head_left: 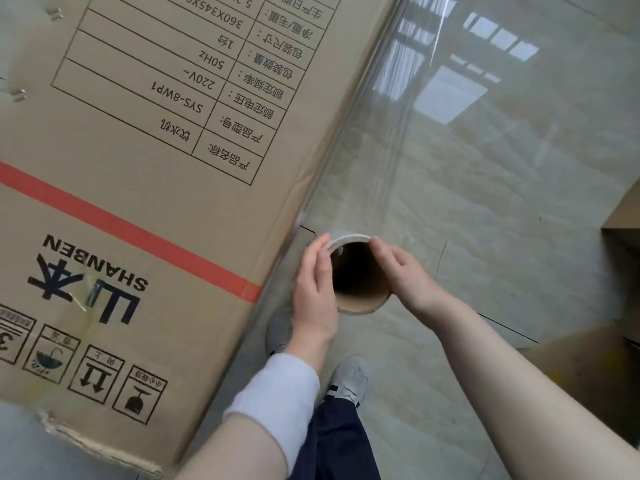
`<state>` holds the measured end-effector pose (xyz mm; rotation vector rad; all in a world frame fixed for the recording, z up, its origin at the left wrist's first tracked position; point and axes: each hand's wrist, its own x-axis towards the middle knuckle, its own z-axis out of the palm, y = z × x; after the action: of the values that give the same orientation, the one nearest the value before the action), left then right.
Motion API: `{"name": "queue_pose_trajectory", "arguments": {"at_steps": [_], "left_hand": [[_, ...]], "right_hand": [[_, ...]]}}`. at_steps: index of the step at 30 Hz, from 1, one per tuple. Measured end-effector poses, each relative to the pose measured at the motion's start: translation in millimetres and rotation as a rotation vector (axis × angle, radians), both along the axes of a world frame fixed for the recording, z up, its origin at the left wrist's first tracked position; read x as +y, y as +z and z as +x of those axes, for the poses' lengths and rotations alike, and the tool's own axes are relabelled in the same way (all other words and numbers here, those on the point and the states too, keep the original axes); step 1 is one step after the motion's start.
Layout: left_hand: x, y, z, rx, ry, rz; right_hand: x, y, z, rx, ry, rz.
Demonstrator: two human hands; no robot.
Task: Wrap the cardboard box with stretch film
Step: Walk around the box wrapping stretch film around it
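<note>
Roll (pixel 363 304) in left hand (pixel 313 292), right hand (pixel 405 275)

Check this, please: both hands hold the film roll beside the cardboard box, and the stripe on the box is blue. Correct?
Not quite: in the head view the stripe on the cardboard box is red, not blue. The left hand and right hand do hold the film roll beside the box.

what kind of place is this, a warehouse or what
Likely a warehouse or packing area: a large cardboard box with shipping marks, a stretch film roll, and more boxes on the glossy tiled floor.
</note>
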<state>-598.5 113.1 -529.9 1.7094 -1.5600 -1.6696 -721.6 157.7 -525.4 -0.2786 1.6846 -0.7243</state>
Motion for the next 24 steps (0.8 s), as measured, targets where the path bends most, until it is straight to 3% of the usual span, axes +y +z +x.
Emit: {"name": "queue_pose_trajectory", "arguments": {"at_steps": [6, 10, 13, 16, 18, 24], "left_hand": [[54, 13, -5, -0.047, 0.363, 0.224], [47, 0, 4, -0.096, 0.169, 0.227], [13, -6, 8, -0.076, -0.047, 0.197], [-18, -17, 4, 0.086, -0.352, 0.374], [-25, -25, 2, 0.066, -0.498, 0.394], [-13, -26, 16, 0.1, -0.425, 0.326]], "right_hand": [[-2, 7, -15, 0.004, 0.339, 0.087], [9, -1, -21, -0.023, 0.358, 0.074], [13, -6, -15, -0.024, 0.297, 0.025], [20, -12, -9, -0.032, 0.173, 0.005], [33, -13, 2, -0.032, 0.002, 0.036], [66, -17, 56, -0.131, -0.339, 0.01]]}}
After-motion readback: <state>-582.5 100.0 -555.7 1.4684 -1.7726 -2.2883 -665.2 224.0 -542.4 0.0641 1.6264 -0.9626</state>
